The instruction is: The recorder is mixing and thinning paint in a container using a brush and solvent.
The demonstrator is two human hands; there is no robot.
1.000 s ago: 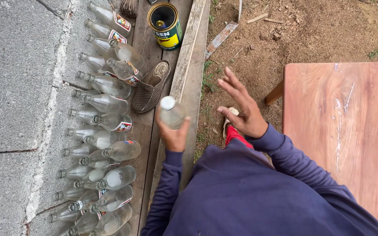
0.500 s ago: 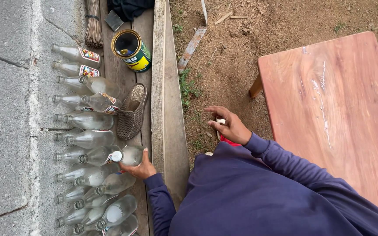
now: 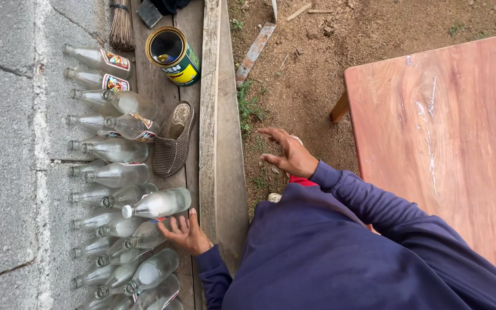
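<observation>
Left hand (image 3: 186,233) lies palm down with the grip open and fingers spread, holding nothing. Fingertips sit just under a clear glass bottle with a white cap (image 3: 157,204), touching or almost touching its side; cannot tell which. That bottle lies on its side on top of the pile, cap pointing left, body toward the upright wooden plank (image 3: 212,109).

Right hand (image 3: 288,154) hovers over the bare dirt ground (image 3: 317,63), grip wide open, fingers splayed, empty, well apart from the bottles. Dark blue long sleeves (image 3: 368,201) cover both arms.

Around: a long row of clear empty glass bottles (image 3: 116,150) lying on their sides, necks to the left, packed against each other between the grey concrete slab (image 3: 7,143) and the plank. Two at the top carry colourful labels. More bottles crowd below the left hand, touching its wrist side.

A brown woven slipper (image 3: 173,139) lies just right of the bottle row, against the plank. Above it an open round tin can with a yellow and green label (image 3: 174,56) stands upright. A straw brush head (image 3: 121,28) is just left of the can.

The plank stands between the bottles and the person's body. A reddish wooden worktop (image 3: 443,138) sits to the right, on the dirt, well apart from both hands.
</observation>
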